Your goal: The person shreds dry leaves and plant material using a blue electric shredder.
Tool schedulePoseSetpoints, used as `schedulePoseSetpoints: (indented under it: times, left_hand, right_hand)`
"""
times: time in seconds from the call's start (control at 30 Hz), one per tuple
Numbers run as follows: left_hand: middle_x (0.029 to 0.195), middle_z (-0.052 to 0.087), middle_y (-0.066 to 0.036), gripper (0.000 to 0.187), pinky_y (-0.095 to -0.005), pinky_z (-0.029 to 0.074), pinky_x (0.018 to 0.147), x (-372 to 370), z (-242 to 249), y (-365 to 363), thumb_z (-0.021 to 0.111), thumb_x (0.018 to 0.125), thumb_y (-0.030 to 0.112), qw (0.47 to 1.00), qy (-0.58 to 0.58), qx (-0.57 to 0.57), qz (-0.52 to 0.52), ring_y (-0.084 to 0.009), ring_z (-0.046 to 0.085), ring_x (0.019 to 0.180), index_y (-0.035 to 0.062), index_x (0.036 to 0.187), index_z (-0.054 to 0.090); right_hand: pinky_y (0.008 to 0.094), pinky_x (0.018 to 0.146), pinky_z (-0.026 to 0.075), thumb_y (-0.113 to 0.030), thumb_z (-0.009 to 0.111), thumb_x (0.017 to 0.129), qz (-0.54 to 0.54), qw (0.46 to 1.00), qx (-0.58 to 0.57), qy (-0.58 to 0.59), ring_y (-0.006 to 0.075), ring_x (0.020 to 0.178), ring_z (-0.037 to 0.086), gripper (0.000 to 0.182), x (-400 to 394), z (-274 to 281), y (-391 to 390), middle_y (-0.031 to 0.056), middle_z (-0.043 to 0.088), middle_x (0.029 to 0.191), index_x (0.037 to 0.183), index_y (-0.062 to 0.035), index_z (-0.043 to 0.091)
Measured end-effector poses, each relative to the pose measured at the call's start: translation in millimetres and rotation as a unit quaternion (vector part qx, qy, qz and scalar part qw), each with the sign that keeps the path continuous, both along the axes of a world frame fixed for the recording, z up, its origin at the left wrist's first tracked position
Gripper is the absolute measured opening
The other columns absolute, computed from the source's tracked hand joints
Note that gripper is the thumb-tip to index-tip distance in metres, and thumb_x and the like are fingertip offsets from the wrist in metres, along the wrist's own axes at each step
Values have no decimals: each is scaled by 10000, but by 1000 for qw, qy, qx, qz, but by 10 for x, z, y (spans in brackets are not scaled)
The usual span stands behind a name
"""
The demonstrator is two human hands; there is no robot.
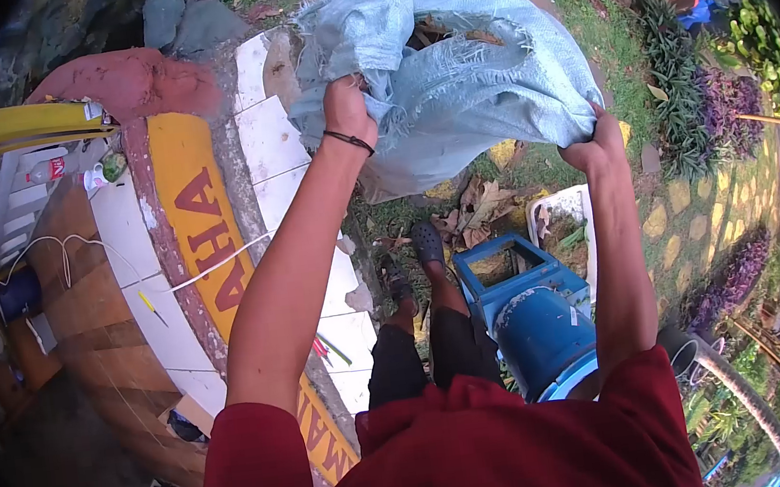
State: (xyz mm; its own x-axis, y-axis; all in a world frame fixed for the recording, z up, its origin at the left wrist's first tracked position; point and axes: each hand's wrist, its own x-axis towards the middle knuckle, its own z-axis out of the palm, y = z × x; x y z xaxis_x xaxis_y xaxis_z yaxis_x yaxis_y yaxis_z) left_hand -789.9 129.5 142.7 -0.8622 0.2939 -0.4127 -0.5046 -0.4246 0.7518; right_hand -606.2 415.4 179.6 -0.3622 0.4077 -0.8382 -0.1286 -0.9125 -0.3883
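A pale blue woven sack [478, 89] with frayed edges hangs in front of me, its mouth partly spread and dry leaves showing through the gap. My left hand [351, 113], with a dark band at the wrist, is closed around bunched cloth on the sack's left side. On the right side, my right hand [596, 141] pinches the sack's edge and pulls the cloth outward. Below it on the ground are dry brown leaves [478, 209], close to my feet in dark clogs [427, 242].
By my right leg stands a blue metal machine [544, 332], beside a white tub [579, 212] with leaves. A white-tiled ledge [267, 137] and yellow lettered border [204, 216] run along my left. A screwdriver [153, 307] lies on tiles. Plants [668, 67] edge the stone path.
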Motion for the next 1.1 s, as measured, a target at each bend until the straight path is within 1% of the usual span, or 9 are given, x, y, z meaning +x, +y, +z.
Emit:
schedulePoseSetpoints:
  times: [0.17, 0.27, 0.33, 0.43, 0.57, 0.7, 0.77, 0.83, 1.1]
  left_hand:
    - [1103, 673, -55, 272, -326, 497, 920, 178, 725, 33, 464, 975, 170, 981, -45, 187, -1, -180, 637, 1016, 46, 1136, 645]
    - [1133, 671, -55, 295, -328, 495, 945, 297, 769, 19, 472, 986, 200, 985, -7, 171, -9, -183, 636, 1032, 48, 1185, 629]
    - [1168, 667, -53, 309, -322, 492, 948, 350, 725, 4, 492, 988, 216, 963, -88, 253, -45, -174, 632, 1052, 52, 1216, 622]
    - [1176, 669, -36, 323, -295, 473, 909, 630, 420, 126, 524, 988, 243, 994, -25, 75, -75, -122, 615, 1031, 29, 1197, 647]
    - [1177, 654, -26, 335, -284, 471, 907, 1034, 222, 58, 557, 993, 271, 983, -97, 49, -148, -104, 601, 1051, 52, 1240, 616]
    - [1104, 653, -22, 308, -267, 467, 889, 1199, 170, -163, 577, 964, 201, 928, -10, -126, -351, -99, 600, 983, 2, 1194, 621]
    - [1089, 651, -20, 311, -271, 468, 885, 1299, 51, -301, 589, 946, 158, 947, -23, -57, -315, -100, 598, 975, -8, 1208, 610]
    - [1108, 655, -27, 323, -272, 471, 888, 1245, -124, -650, 586, 946, 130, 937, -43, -114, -328, -103, 602, 984, -1, 1241, 597]
    - [1411, 483, -69, 577, -390, 402, 1038, 502, -219, -1885, 548, 986, 421, 864, -175, -286, -376, -202, 494, 1242, 124, 1465, 422]
  right_hand:
    - [489, 992, 513, -210, 469, 999, 51, 998, 14, -34, 309, 1066, 668, 306, -310, 722, -327, 152, 665, 1182, 1220, -31, 583]
    - [521, 1018, 480, -203, 419, 1006, 113, 991, 53, -45, 330, 1118, 637, 348, -354, 730, -150, 176, 632, 1238, 1279, -34, 554]
    - [524, 1036, 465, -215, 424, 1008, 140, 985, 69, -70, 330, 1148, 622, 369, -341, 909, -230, 174, 625, 1259, 1306, -33, 545]
    - [533, 1040, 457, -226, 426, 1008, 160, 981, 68, -86, 336, 1158, 615, 379, -257, 937, -190, 172, 620, 1272, 1310, -28, 543]
    - [549, 1045, 451, -214, 428, 988, 108, 985, 29, -134, 352, 1168, 605, 385, 101, 770, -44, 181, 617, 1280, 1304, -32, 553]
    - [563, 1048, 444, -227, 449, 960, 55, 994, 14, -93, 362, 1189, 589, 406, 864, 364, 142, 176, 612, 1295, 1309, -50, 557]
    - [585, 1040, 435, -243, 434, 957, 75, 992, 23, -97, 367, 1196, 583, 427, 1126, 71, 233, 177, 598, 1315, 1321, -50, 546]
    - [581, 1039, 434, -254, 432, 956, 79, 993, 35, -77, 371, 1203, 578, 439, 1226, -149, 280, 179, 589, 1328, 1327, -48, 543]
    - [513, 1073, 419, -308, 419, 1012, -13, 998, 2, -60, 362, 1227, 564, 473, 1596, -642, 303, 197, 564, 1358, 1376, -10, 474]
